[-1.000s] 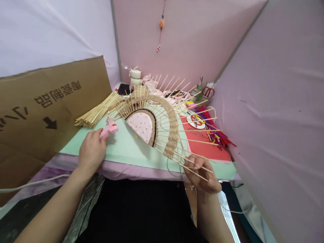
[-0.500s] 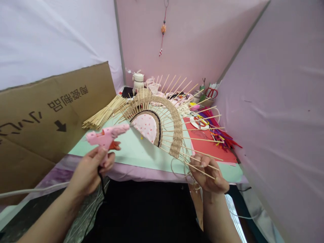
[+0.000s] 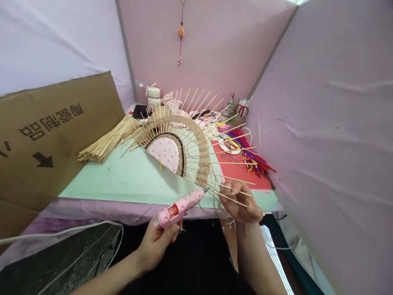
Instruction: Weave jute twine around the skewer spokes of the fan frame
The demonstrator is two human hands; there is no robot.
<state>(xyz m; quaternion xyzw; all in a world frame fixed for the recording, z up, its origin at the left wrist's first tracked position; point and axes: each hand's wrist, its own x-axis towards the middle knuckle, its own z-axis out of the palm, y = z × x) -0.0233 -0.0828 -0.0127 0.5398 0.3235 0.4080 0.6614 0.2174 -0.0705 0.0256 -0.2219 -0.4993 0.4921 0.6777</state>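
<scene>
A half-round, fan-shaped piece of pale wooden sticks and tan woven cord is propped at a slant over the middle of a pale green surface. At its centre a pink, spotted fabric half-circle is edged with tan and black bands; beyond a broad woven arc, bare stick ends are spread like rays.

The near right edge is steadied by the right hand, whose fingers are loosely curled, with the lowest sticks held between thumb and fingers. A pink plastic glue gun is gripped in the closed left hand; its trigger cannot be made out. The grey nozzle is aimed at the arc's lower end; whether contact is made cannot be told.

For tidy work, the sticks are best kept still, the tip placed exactly at the cord's end, glue pressed out sparingly, and fingers and the loose tan twine kept clear of the nozzle, which is probably hot.

Farther out, a bundle of pale sticks is laid beside a brown cardboard panel on the left; red paper and bright fuzzy stems are seen on the right.
</scene>
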